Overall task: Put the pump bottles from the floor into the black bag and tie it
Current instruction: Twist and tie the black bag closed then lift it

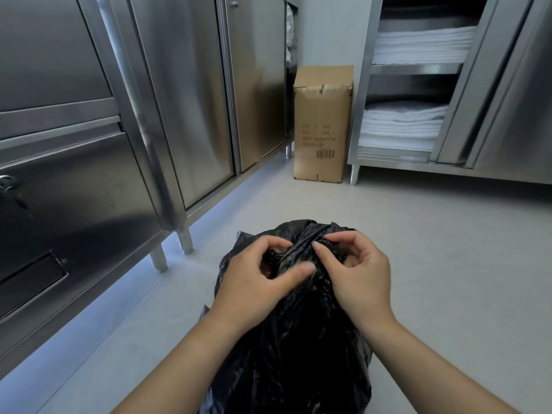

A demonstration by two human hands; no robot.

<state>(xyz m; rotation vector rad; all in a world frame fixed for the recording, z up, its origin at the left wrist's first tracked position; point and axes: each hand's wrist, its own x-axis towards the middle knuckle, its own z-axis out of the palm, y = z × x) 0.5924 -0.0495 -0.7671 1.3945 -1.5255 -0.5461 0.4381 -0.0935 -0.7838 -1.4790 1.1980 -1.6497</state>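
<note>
Your left hand (257,282) and right hand (355,276) pinch the black bag (292,348) top, fingers closed | pale floor (433,264) | steel cabinets (179,100) | cardboard box (322,127)

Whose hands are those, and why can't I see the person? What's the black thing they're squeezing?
The camera sits on the person's head, looking down, so you only see their arms. The left hand and right hand are pinching the gathered top of a crinkly black plastic bag on the pale grey floor, as if tying it. No bottles show on the floor. Behind stand a tall brown cardboard box, shiny steel cabinets and folded white towels on shelves.
</note>
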